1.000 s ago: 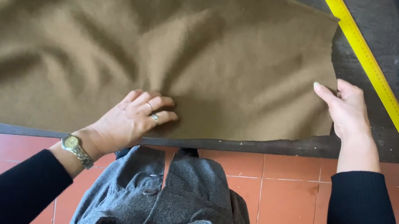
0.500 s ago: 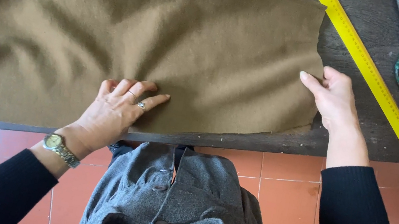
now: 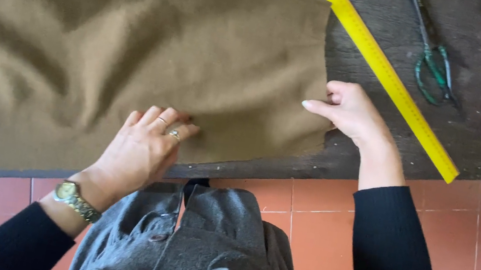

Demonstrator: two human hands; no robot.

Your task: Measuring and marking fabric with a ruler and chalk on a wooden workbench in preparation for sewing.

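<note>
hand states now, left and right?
Left hand: open, flat on the brown cloth.
Right hand: closed, pinching the cloth's right edge.

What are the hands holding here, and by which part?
The right hand pinches the brown cloth at its right edge; the left hand lies flat on it, near its front edge.

No packages, labels, signs or screens are showing anywhere on the counter or the floor around it.
</note>
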